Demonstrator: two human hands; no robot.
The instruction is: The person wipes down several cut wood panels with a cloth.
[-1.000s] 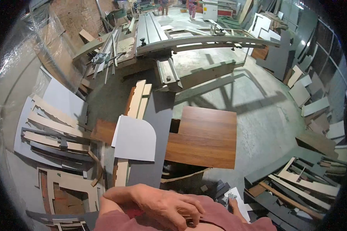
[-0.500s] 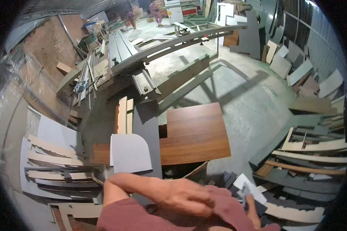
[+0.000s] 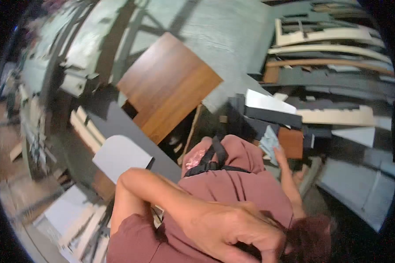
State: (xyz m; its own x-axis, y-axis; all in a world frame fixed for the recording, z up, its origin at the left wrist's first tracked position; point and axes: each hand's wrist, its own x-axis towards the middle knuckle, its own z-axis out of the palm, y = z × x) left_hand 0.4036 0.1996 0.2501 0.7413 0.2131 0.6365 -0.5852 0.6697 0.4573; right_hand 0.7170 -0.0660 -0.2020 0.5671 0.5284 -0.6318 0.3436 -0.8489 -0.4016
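Observation:
My left hand (image 3: 245,228) is bent across my chest, close under the camera. Its fingers are curled, and whatever lies between them is hidden. Down at my right side, my right hand (image 3: 280,154) grips a crumpled light-blue cloth (image 3: 270,142). Just beyond the cloth are a reddish-brown board piece (image 3: 292,142) and a white offcut (image 3: 267,101) on dark pieces. A black strap with a buckle (image 3: 213,165) crosses the front of my maroon clothing.
Ahead lies a wood-grain board (image 3: 171,83) with a notched corner, beside a long dark grey panel (image 3: 131,131). A light grey panel with a rounded corner (image 3: 123,158) rests at left. Stacked strips and offcuts (image 3: 333,74) fill the right side; more strips (image 3: 83,223) lie lower left.
My view has swung down and to the right, bringing my torso, the strap and the cloth into fuller sight. The left hand, still curled, appears lower and farther right.

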